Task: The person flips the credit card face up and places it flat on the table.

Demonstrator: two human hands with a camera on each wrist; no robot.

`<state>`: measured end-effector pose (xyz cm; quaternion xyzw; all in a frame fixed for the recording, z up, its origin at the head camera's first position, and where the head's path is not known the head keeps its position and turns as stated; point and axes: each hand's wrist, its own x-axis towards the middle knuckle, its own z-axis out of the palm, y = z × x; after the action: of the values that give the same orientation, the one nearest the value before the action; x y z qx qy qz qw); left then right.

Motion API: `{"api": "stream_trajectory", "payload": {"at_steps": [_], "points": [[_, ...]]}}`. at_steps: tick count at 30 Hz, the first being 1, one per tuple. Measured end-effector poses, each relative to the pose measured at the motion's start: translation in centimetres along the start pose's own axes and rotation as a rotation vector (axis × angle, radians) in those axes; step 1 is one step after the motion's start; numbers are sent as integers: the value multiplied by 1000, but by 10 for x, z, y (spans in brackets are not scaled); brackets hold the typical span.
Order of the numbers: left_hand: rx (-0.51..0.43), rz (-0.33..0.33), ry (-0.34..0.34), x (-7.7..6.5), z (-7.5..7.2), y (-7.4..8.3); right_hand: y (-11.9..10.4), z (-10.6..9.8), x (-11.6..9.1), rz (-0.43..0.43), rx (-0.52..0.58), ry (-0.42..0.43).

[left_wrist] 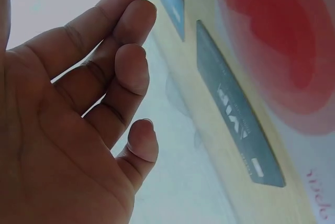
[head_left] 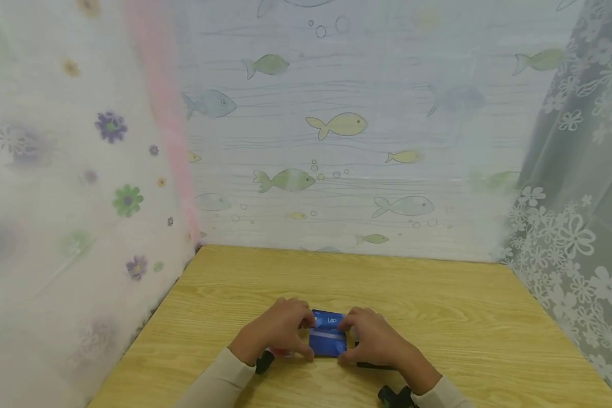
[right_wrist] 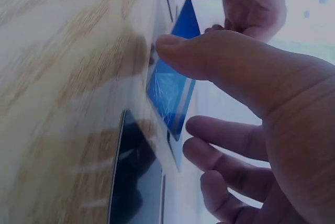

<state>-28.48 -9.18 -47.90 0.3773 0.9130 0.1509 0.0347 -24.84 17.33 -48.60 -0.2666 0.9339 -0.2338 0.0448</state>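
Note:
A flat blue card [head_left: 327, 344] with a pale stripe lies between the two hands in the head view. Its surface looks shiny and wrinkled, like clear film, in the right wrist view. My left hand [head_left: 284, 327] pinches its left edge, while my right hand [head_left: 371, 338] holds the right side, thumb [right_wrist: 180, 51] against the card. White "VIP" lettering shows on the darker blue part at its far side. The left wrist view has a grey-looking card [left_wrist: 235, 109] marked "VIP" lying flat below the left fingers; whether it is a separate card I cannot tell.
Beside the left hand lies a white, see-through packet with a red patch [left_wrist: 288, 30]. A dark glossy flat piece [right_wrist: 133, 177] lies by the right hand, partly hidden in the head view. The wood-grain table [head_left: 438, 300] meets patterned curtains [head_left: 336, 170] at the back.

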Motion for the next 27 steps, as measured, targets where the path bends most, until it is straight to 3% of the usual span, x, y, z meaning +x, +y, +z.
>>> {"api": "stream_trajectory", "payload": {"at_steps": [15, 27], "points": [[-9, 61, 59, 0, -23, 4, -22, -3, 15, -65, -60, 61], [-69, 46, 70, -4, -32, 6, -27, -4, 17, -69, -26, 94]]}}
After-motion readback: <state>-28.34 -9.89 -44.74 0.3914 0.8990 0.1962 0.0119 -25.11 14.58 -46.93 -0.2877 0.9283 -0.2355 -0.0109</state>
